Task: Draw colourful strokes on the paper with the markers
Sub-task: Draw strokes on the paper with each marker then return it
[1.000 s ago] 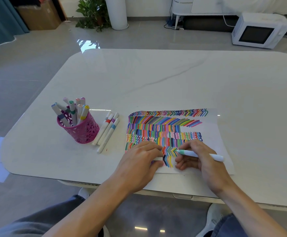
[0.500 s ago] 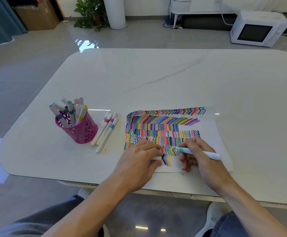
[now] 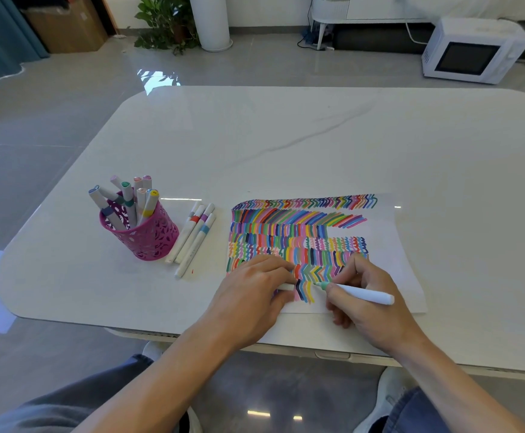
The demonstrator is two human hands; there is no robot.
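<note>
The likeliest spoil here is a smear: the right hand (image 3: 376, 307) rests its lower fingers on the paper (image 3: 392, 254) just below the stroke being drawn, and the left hand (image 3: 251, 295) lies over the coloured rows, so fresh ink under either could drag if a hand slides. The sheet could also shift if the left hand lifts, since nothing else pins it to the surface (image 3: 286, 135). The bottom row sits close to the paper's near edge, so a long downward pull may run ink off onto the surface. Starting too close to the yellow stroke beside the tip could also muddy the two colours. The marker (image 3: 358, 293) lies clamped between the right hand's thumb and curled fingers (image 3: 336, 295), gripped close behind its green tip (image 3: 317, 284), with the white barrel slanting back over the hand to the right; the tip sits at the paper, just right of the last chevrons. The left hand's fingers pinch what looks like the white cap (image 3: 287, 287).
</note>
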